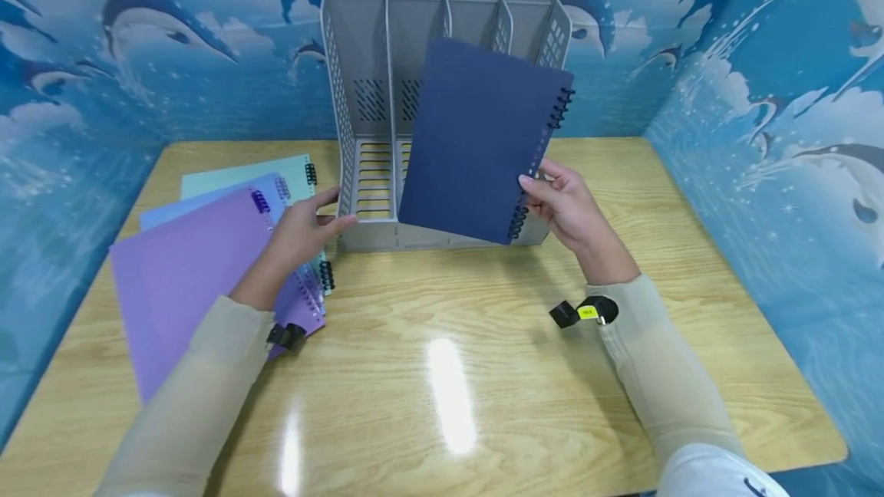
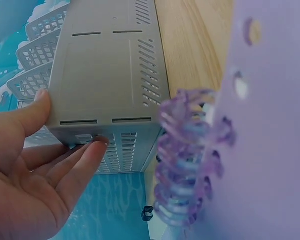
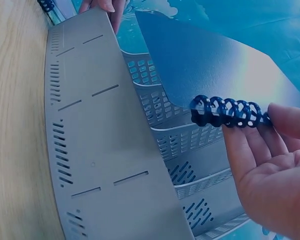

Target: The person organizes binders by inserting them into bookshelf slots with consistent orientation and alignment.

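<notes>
A dark navy notebook (image 1: 483, 140) is tilted in front of a grey file rack (image 1: 373, 235) with upright dividers. My right hand (image 1: 562, 205) pinches its black spiral-bound edge, thumb on the cover and fingers behind. In the right wrist view the notebook (image 3: 215, 65) slants over the rack's compartments, its rings (image 3: 230, 112) right by my fingers. At the rack's left front corner, my left hand (image 1: 300, 228) grips the edge. The left wrist view shows that thumb (image 2: 37, 112) on the front panel (image 2: 100, 65) and the fingers against the slotted side.
Left of the rack, a purple notebook (image 1: 186, 267), a blue one (image 1: 162, 213) and a mint green one (image 1: 242, 175) lie fanned in a pile under my left forearm. Dolphin-patterned walls (image 1: 794, 175) border the wooden table (image 1: 483, 374) behind and at the sides.
</notes>
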Demonstrator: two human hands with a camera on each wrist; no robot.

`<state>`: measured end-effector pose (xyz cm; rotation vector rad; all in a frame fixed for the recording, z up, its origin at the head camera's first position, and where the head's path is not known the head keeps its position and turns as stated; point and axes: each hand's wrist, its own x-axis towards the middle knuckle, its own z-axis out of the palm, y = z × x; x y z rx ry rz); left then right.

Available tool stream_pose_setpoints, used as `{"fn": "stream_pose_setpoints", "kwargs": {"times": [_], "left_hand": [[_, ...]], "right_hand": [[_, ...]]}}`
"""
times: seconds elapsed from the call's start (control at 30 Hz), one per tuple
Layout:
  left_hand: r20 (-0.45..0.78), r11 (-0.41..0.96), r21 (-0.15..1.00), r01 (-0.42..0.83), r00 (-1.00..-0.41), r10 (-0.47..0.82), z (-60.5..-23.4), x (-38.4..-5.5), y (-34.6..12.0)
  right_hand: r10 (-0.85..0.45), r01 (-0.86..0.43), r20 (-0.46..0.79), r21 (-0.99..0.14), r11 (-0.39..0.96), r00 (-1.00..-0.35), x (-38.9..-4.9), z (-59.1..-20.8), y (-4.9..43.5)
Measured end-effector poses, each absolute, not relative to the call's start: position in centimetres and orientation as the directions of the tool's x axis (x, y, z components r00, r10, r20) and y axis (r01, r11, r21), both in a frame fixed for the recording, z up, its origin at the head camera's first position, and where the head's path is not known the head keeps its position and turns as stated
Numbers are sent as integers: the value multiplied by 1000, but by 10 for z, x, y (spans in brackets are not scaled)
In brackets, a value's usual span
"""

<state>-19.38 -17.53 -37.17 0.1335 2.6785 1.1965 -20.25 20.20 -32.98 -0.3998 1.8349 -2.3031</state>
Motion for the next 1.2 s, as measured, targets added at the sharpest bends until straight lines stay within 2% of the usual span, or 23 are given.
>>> {"fn": "stream_pose_setpoints", "kwargs": {"times": [0.1, 0.33, 0.63, 0.87, 1.2], "left_hand": [[-135, 668, 744, 16, -976, 173, -373, -194, -176], [-134, 608, 794, -8, -977, 163, -373, -192, -176], [-115, 593, 805, 3, -980, 160, -375, -193, -178], [-104, 586, 810, 8, -982, 157, -377, -194, -178], [-102, 585, 811, 9, -982, 156, -377, -193, -178]], "right_hand": [[-261, -39, 101, -972, -233, -960, -203, -328, 203], [-158, -58, 128, -920, -389, -979, -206, -325, 204], [-73, -80, 133, -864, -496, -988, -207, -322, 209], [2, -108, 122, -868, -485, -992, -209, -319, 214], [117, -161, 125, -908, -387, -985, -214, -319, 217]]}}
